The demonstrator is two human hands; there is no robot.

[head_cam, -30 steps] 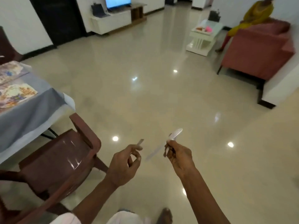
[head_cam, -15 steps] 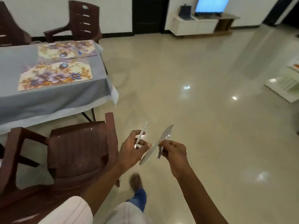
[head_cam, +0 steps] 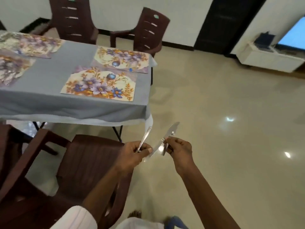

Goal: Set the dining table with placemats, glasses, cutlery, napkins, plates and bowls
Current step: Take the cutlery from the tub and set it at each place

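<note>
The left grip (head_cam: pixel 137 153) pinches one slim cutlery handle (head_cam: pixel 145 137), and the right grip (head_cam: pixel 179 149) pinches a knife (head_cam: pixel 171 131) plus a blurred second piece, all held just off the desk's (head_cam: pixel 49 90) near right corner. Splitting the pieces probably readies them for either side of the floral placemat (head_cam: pixel 100 83) at that corner.

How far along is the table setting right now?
Done: floral rectangular placemats lie on the grey-clothed table. In hand: the left hand holds a slim silver utensil, the right hand a flat silver knife. Left: laying cutlery, then glasses, napkins, plates, bowls; none show on the table.
</note>
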